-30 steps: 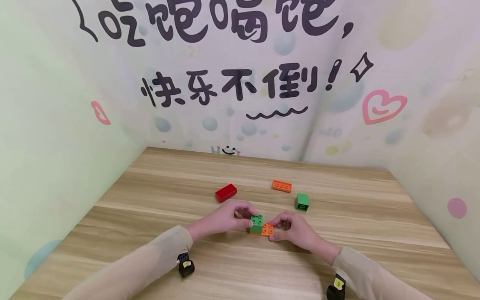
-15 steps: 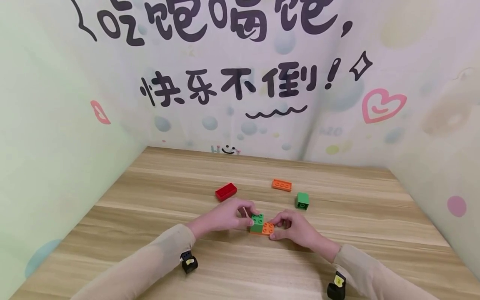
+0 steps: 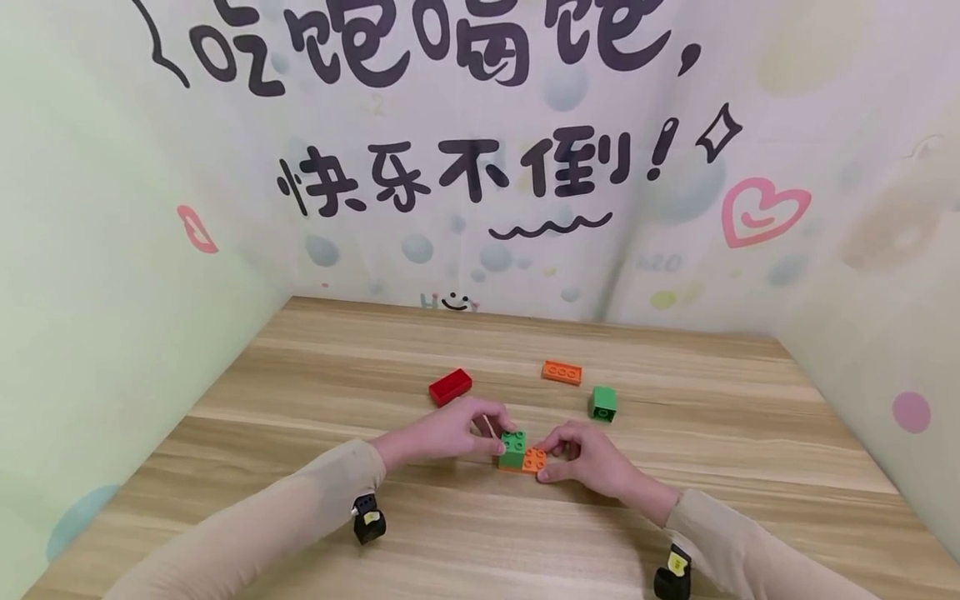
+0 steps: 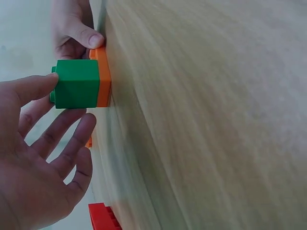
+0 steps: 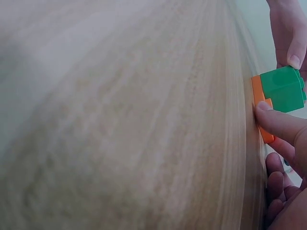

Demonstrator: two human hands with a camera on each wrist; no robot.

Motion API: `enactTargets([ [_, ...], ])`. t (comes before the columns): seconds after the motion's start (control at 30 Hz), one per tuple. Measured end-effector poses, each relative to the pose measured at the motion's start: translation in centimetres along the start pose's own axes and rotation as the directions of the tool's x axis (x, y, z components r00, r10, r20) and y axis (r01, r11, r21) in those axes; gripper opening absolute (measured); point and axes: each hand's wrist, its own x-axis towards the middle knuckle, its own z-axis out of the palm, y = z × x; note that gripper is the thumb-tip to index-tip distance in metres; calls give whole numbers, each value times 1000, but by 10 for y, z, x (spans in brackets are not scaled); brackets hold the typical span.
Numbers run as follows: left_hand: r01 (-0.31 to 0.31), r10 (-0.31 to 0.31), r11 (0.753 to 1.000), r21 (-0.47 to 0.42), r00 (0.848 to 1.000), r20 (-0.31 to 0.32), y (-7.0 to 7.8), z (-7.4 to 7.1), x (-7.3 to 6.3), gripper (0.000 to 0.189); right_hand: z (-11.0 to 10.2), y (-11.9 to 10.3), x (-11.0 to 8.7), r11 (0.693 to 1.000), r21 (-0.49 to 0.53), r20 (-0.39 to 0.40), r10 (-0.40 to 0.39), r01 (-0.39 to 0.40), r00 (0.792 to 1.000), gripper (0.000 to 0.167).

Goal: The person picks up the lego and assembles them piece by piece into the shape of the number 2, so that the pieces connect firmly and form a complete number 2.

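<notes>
A green building brick [image 3: 513,454] sits on the left half of a flat orange brick [image 3: 535,460], which lies on the wooden table. My left hand [image 3: 459,429] pinches the green brick with thumb and a finger; in the left wrist view the other fingers spread loosely beneath it. On the right, my right hand [image 3: 596,460] holds the end of the orange brick between thumb and finger, and this thumb presses its edge in the right wrist view. Both bricks look flush, with no gap between them seen in the left wrist view. Studs show on the uncovered orange half.
Behind the hands lie a red brick [image 3: 451,387], another flat orange brick [image 3: 562,372] with its underside up, and a green brick [image 3: 603,403] on its side. A printed wall cloth [image 3: 465,267] rises along the table's back edge.
</notes>
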Motion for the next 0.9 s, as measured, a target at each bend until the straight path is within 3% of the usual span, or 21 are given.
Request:
enactTargets([
  [0.6,-24,23,999,-23,999,-27,-6,4,-4,25,4,1,-1,1000,0,-4,-6,6,1000,27],
  [0.9,-34,36,998,56,998,-42,-1,2,-1,25,3,1,-1,1000,-2,-11,7,-7,1000,27],
])
